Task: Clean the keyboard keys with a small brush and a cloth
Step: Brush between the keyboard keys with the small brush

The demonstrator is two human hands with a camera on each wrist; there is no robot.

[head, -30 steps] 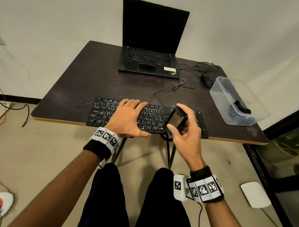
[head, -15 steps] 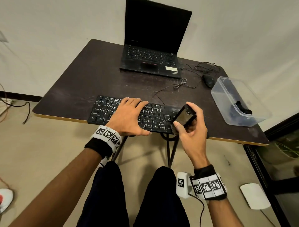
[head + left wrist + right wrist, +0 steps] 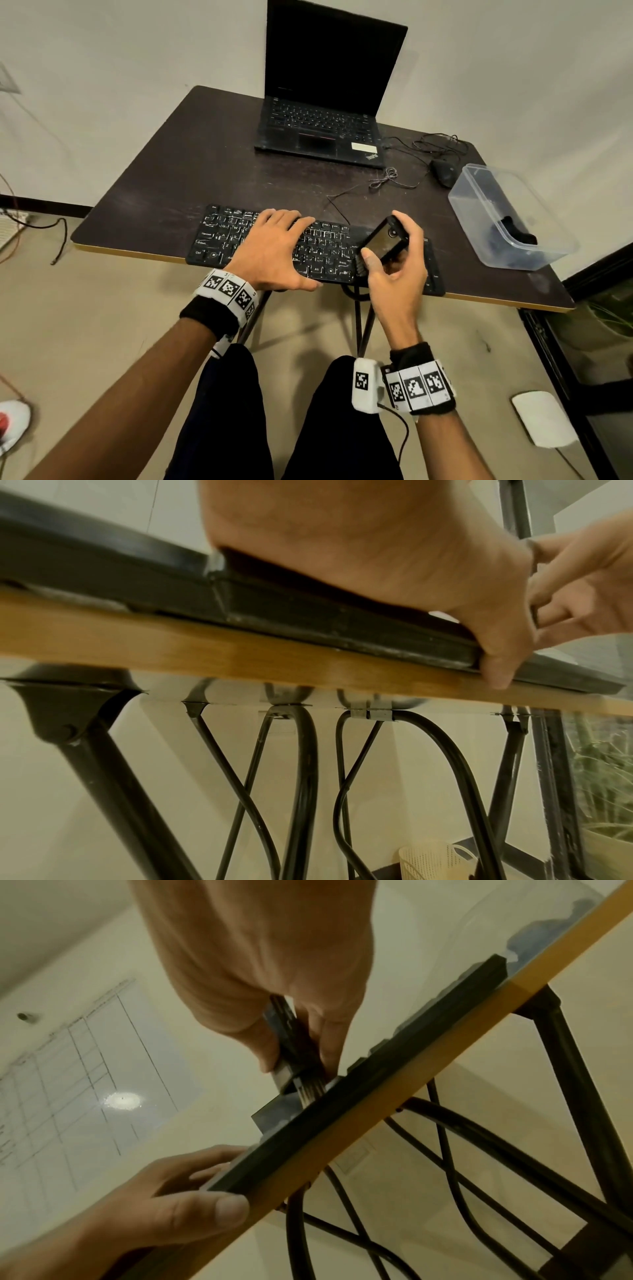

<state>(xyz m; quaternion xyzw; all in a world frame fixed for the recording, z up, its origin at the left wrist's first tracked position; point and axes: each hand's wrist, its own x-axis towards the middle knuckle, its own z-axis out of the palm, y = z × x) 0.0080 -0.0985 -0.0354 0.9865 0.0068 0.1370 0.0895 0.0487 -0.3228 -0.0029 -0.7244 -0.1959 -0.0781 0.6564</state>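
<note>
A black keyboard (image 3: 329, 246) lies along the table's front edge. My left hand (image 3: 274, 246) rests flat on its left half, fingers straight, with the thumb against the front rim (image 3: 496, 669). My right hand (image 3: 394, 267) pinches a small flat black brush (image 3: 383, 240) between thumb and fingers over the keyboard's right half. The brush tilts, and its bristles (image 3: 310, 1091) touch the keys near the front edge. A dark cloth (image 3: 513, 229) lies inside the clear plastic box (image 3: 479, 192) at the right.
An open black laptop (image 3: 318, 133) stands at the back of the dark table (image 3: 178, 178). A mouse (image 3: 443, 173) and loose cables (image 3: 387, 178) lie behind the keyboard. The plastic box sits near the table's right corner. My knees are under the front edge.
My right hand has shifted the brush slightly right, then a little back, over the keyboard's right half. My left hand has stayed flat on the keys.
</note>
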